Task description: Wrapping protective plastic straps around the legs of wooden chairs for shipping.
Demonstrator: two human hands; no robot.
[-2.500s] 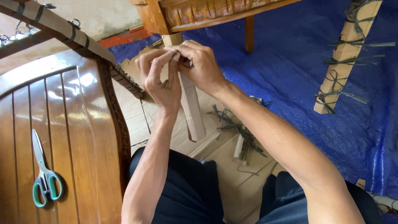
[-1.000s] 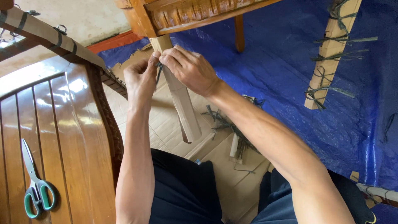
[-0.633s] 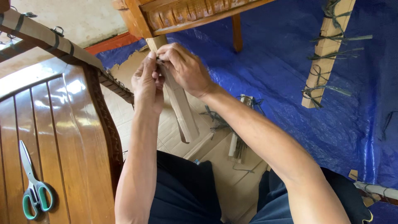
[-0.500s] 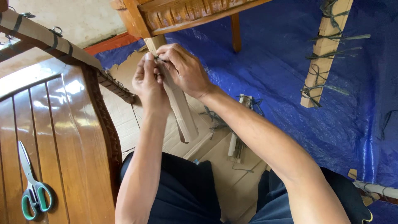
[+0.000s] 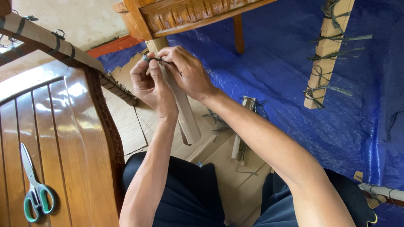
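A pale wooden chair leg (image 5: 185, 113), wrapped in light covering, slants down from a carved wooden frame (image 5: 189, 14) at the top. Both hands meet at its upper end. My left hand (image 5: 149, 86) pinches a thin dark strap (image 5: 148, 58) against the leg with thumb and forefinger. My right hand (image 5: 189, 71) lies over the leg and grips the same strap from the right. The strap's far end is hidden behind the fingers.
Green-handled scissors (image 5: 33, 189) lie on a glossy brown wooden panel (image 5: 63, 138) at left. Cardboard (image 5: 139, 122) covers the floor below the leg. A blue tarp (image 5: 286, 75) spreads right, with a strap-tied wooden slat (image 5: 328, 54) and a smaller tied piece (image 5: 240, 138).
The hands have shifted slightly up and left along the leg's top, fingers closing tighter on the strap. The view has tilted a little; the scissors sit lower left.
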